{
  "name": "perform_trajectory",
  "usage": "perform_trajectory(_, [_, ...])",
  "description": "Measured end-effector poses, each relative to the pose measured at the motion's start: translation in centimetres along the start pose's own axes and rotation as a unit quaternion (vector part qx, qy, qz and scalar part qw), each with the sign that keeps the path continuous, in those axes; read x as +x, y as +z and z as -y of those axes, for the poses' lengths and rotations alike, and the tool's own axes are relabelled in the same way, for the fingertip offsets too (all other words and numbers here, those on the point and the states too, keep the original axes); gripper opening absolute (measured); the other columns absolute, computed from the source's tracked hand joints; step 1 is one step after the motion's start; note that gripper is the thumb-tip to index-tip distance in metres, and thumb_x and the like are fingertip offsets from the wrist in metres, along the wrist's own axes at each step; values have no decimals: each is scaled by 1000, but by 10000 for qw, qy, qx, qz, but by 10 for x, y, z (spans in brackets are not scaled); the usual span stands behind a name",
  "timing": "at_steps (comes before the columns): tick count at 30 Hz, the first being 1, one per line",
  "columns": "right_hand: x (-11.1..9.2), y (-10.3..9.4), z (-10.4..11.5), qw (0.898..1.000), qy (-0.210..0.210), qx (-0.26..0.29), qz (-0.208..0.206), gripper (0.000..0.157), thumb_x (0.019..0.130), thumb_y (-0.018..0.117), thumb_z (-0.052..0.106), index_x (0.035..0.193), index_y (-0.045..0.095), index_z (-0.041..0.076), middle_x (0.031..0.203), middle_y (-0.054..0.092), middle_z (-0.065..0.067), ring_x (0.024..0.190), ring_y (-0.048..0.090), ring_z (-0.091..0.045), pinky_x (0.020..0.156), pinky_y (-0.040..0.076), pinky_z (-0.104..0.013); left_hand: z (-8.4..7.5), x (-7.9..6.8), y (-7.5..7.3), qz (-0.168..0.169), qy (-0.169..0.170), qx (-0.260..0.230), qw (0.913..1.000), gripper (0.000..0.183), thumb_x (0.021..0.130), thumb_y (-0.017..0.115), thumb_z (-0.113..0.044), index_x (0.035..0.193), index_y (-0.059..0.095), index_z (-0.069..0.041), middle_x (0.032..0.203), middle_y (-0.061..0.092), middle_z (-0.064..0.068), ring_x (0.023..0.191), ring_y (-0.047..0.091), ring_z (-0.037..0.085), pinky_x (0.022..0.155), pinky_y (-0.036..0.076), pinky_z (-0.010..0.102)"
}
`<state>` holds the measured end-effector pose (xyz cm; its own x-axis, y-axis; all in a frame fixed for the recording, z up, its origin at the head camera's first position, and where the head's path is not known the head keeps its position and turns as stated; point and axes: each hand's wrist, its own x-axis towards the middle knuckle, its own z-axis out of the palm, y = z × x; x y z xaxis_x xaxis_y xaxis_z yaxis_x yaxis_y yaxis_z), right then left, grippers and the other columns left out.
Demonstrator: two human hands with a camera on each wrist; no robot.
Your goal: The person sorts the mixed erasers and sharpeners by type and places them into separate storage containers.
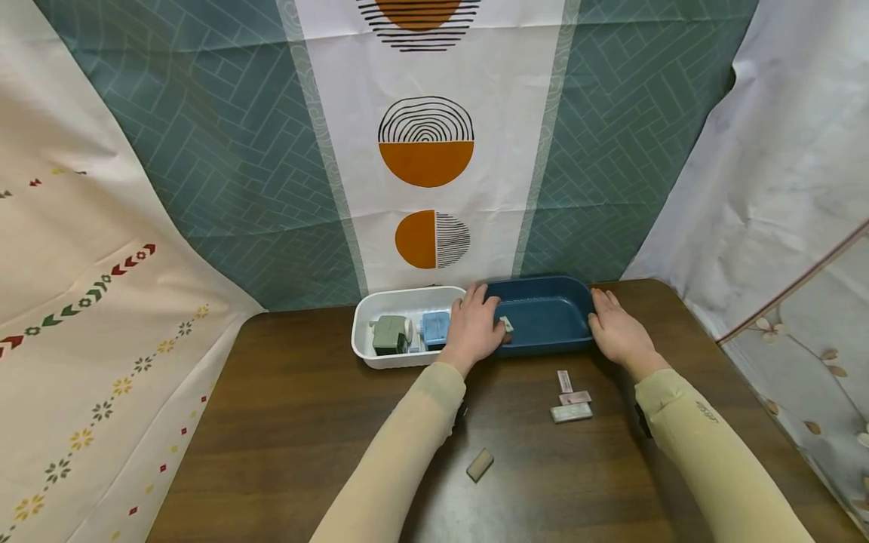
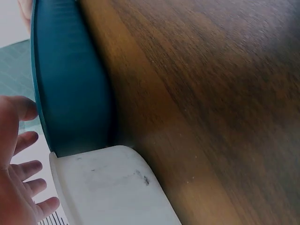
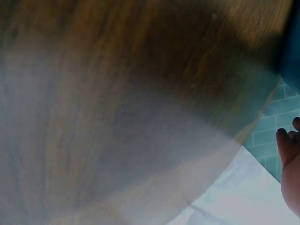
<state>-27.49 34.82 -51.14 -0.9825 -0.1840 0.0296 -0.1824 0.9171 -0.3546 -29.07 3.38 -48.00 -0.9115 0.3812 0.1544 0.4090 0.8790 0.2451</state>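
Observation:
A dark blue tray point(image 1: 543, 347) and a white tray point(image 1: 380, 360) stand end to end at the back of the table. Over their meeting ends lies my left hand point(image 1: 473, 324), fingers extended; the left wrist view has the thumb point(image 2: 28, 108) right at the blue rim. A small pale piece point(image 1: 507, 324) shows beside that thumb, inside the blue tray. My right hand point(image 1: 621, 332) is at the blue tray's right end, straight fingers along the outer wall. Inside the white tray sit a green boxy item point(image 1: 390, 333) and a light blue one point(image 1: 434, 329), partly covered by my left hand.
Two small pinkish pieces point(image 1: 575, 397) and a pale grey block point(image 1: 572, 412) lie in front of the blue tray. Nearer to me is a tan block point(image 1: 480, 464). A patterned curtain point(image 1: 271, 151) hangs behind the wooden table point(image 1: 285, 452).

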Motion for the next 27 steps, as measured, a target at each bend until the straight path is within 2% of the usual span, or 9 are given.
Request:
perform_trajectory(7, [0, 0, 0, 10000, -14, 15, 13, 63, 116, 33, 20, 164, 14, -15, 170, 17, -37, 158, 12, -55, 127, 17, -63, -1, -8, -5, -109, 467, 272, 9985, 44, 105, 66, -31, 146, 66, -16, 167, 42, 12, 160, 29, 33, 123, 34, 54])
perform_trajectory(12, [0, 0, -1, 10000, -29, -13, 13, 63, 115, 34, 19, 164, 14, -15, 170, 17, -38, 158, 13, -55, 126, 18, -63, -1, -14, -7, -167, 767, 266, 9966, 44, 106, 66, -31, 147, 65, -15, 167, 43, 12, 159, 30, 33, 124, 33, 55])
perform_trajectory(18, [0, -1, -1, 10000, -18, -17, 17, 63, 116, 32, 21, 164, 15, -15, 170, 18, -37, 158, 13, -55, 126, 18, -63, -3, -21, -15, -178, 958, 260, 9949, 45, 107, 64, -35, 148, 65, -17, 167, 44, 10, 159, 32, 31, 124, 34, 54])
perform_trajectory(27, [-1, -2, 1, 10000, -13, -21, 44, 63, 116, 31, 21, 164, 14, -16, 169, 17, -38, 157, 15, -55, 126, 17, -63, 3, -33, -28, -264, 1087, -51, 9937, 47, 106, 64, -39, 149, 64, -18, 167, 45, 8, 155, 39, 28, 123, 36, 51])
